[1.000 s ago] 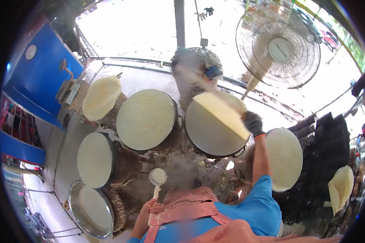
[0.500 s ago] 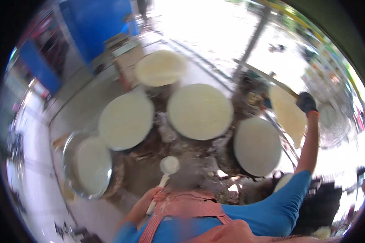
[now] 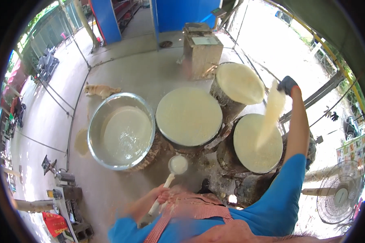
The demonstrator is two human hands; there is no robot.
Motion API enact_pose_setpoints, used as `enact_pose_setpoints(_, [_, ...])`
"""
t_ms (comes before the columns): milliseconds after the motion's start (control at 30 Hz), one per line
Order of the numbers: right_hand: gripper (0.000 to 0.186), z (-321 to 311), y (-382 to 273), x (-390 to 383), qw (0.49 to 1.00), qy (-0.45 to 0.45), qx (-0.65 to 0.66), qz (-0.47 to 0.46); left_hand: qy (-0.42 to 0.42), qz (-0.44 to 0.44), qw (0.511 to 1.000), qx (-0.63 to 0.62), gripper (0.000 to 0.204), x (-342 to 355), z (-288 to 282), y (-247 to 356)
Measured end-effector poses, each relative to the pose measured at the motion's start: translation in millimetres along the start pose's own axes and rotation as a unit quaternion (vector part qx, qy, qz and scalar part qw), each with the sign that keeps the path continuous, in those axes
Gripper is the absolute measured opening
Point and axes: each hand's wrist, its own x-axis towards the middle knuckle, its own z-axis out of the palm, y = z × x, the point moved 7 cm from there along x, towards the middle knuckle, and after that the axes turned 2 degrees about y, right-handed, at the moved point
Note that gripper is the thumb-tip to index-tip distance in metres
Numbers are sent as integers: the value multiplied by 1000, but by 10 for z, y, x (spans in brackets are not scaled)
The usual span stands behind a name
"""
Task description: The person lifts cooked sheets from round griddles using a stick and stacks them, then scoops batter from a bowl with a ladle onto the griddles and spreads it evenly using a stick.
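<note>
My left hand is closed on the pale handle of a ladle, whose round bowl holds pale batter. My right hand, in a dark glove, grips a thin stick with a pale sheet hanging from it, blurred, over the right griddle. A middle griddle carries a round pale layer. Behind, another round sheet lies on a drum-like stove. Left of the griddles stands a steel basin of white batter.
A cat lies behind the basin. A worn box stand stands before blue panels. A standing fan is at lower right, a metal machine at lower left, railings and cables along both sides.
The view has swung left, bringing the basin, cat and box centrally. My right hand has lifted the pale sheet away from a griddle and moved it up and rightward. My left hand still holds the ladle.
</note>
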Motion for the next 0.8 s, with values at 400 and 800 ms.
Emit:
enact_pose_setpoints(400, [15,1058,1277,1440,811,188,550,73,-72,58,955,-281,35,278,558,95])
enact_pose_setpoints(800, [28,2693,3318,2070,821,246,438,271,-142,13,912,-384,37,264,1464,-19])
